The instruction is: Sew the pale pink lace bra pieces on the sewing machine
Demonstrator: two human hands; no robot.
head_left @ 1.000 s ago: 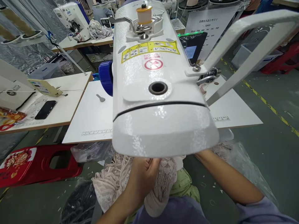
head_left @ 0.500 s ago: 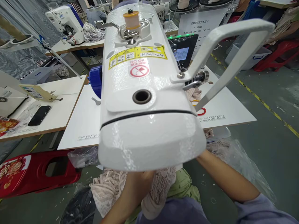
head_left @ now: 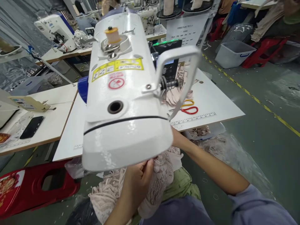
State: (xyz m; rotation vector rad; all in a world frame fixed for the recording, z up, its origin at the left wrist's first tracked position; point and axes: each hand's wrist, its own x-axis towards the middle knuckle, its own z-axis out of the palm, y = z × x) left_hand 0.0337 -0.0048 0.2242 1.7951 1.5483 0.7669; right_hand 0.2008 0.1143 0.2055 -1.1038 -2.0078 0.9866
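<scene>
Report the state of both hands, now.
Left hand: closed, apparently pinching the pale lace fabric.
Right hand: hidden behind the sewing machine; state cannot be told.

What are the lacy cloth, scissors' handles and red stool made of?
Lacy cloth: matte textile, by its openwork and soft folds; fibre unclear. Scissors' handles: smooth, likely plastic, given their solid bright colours. Red stool: somewhat glossy, probably moulded plastic, by its rounded form.
</scene>
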